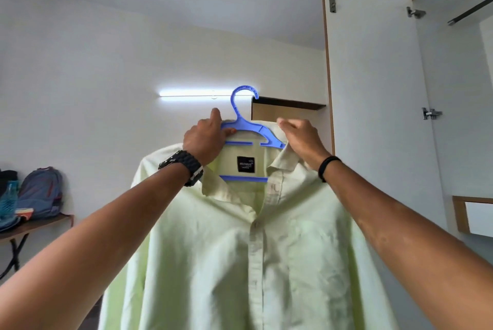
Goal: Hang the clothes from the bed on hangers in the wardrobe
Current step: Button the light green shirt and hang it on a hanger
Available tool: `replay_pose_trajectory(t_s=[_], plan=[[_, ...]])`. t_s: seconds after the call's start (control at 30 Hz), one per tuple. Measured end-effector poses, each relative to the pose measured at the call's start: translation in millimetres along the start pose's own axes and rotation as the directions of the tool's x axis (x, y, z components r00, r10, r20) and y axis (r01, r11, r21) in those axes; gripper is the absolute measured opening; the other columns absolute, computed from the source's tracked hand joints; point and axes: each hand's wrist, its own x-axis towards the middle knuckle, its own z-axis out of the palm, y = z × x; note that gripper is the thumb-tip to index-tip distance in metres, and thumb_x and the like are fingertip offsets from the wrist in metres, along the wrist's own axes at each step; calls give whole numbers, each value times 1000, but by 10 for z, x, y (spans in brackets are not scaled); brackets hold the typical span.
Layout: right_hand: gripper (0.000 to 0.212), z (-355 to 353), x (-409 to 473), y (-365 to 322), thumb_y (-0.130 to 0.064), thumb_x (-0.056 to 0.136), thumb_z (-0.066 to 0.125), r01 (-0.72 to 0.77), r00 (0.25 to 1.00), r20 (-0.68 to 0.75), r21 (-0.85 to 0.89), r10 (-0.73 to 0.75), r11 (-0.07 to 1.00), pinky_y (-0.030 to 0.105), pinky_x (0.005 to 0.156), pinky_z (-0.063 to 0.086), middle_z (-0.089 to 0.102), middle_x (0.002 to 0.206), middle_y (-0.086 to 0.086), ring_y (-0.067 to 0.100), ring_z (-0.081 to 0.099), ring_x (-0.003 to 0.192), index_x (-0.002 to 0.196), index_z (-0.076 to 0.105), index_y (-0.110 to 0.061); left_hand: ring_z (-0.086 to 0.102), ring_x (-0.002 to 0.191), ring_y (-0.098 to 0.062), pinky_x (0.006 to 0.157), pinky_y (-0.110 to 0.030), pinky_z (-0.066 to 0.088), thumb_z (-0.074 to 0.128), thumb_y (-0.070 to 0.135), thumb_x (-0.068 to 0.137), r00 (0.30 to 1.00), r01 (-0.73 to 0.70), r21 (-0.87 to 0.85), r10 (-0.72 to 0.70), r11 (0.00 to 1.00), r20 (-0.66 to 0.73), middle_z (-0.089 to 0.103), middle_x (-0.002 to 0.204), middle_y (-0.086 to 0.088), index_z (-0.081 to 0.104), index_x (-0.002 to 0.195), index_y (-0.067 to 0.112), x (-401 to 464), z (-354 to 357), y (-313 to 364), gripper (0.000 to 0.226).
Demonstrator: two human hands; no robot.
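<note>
Shirt [240, 244] held up dead centre on the blue hanger [246, 126], left hand [205, 140] gripping the hanger's shoulder to steady it. Right hand [301, 140] pinches the collar, seemingly straightening it; wardrobe rail [469, 10] waits at two o'clock

Matt, creased pale-green cloth shirt [240, 249]; smooth blue plastic hanger [244, 122]; white laminate wardrobe door [373, 76], wood-edged, with metal hinges [430, 113].

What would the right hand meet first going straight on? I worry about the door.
Probably nothing soon: the right hand, pinching the collar, points up at the far wall; the door stands to its right. Depth is unclear.
</note>
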Motion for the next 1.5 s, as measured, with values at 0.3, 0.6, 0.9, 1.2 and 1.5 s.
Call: replay_pose_trajectory(t_s=[0.3, 0.6, 0.9, 1.2, 1.5], plan=[[26, -226, -99, -27, -37, 89, 65, 107, 886, 462, -277, 35, 955, 16, 71, 43, 62, 83, -4, 11, 57, 76, 89, 64, -10, 58, 90, -39, 65, -40, 38, 42, 49, 96, 979, 23, 132, 5, 991, -204, 59, 105, -15, 40, 115, 8, -62, -169, -211, 45], [35, -464, -253, -561, -43, 88, 65, 347, 925, 282, -352, -255, 869, 26, 56, 31, 47, 61, -4, 9, 44, 58, 65, 56, -18, 57, 100, -38, 76, -37, 39, 35, 57, 95, 1000, 16, 261, -17, 965, 0, 57, 112, -19, 56, 103, 14, 64, -880, -47, 49], [36, -874, -68, -1085, -49, 85, 65, 198, 930, 355, -267, -95, 943, 22, 61, 35, 52, 51, -16, 2, 47, 54, 78, 72, -14, 50, 92, -28, 80, -32, 36, 36, 66, 91, 952, 3, 392, -122, 920, 281, 60, 109, -14, 54, 78, 11, 552, -1604, 369, 59], [27, 261, -924, 239, -33, 86, 69, -131, 624, 700, -344, 348, 930, 30, 75, 51, 69, 85, 8, 16, 59, 76, 85, 73, -6, 46, 128, -23, 96, -25, 34, 41, 54, 96, 606, 18, 434, -356, 901, 712, 49, 141, -9, 53, 132, 7, -848, -398, -429, 61], [28, 1516, -2938, 1780, -32, 89, 65, -152, 315, 734, -587, 602, 795, 30, 79, 45, 61, 82, 4, 17, 53, 83, 85, 73, -5, 51, 124, -28, 98, -30, 38, 38, 55, 96, 215, 88, 454, -462, 887, 861, 52, 137, -14, 52, 131, 4, -3133, 1200, -1329, 63]])
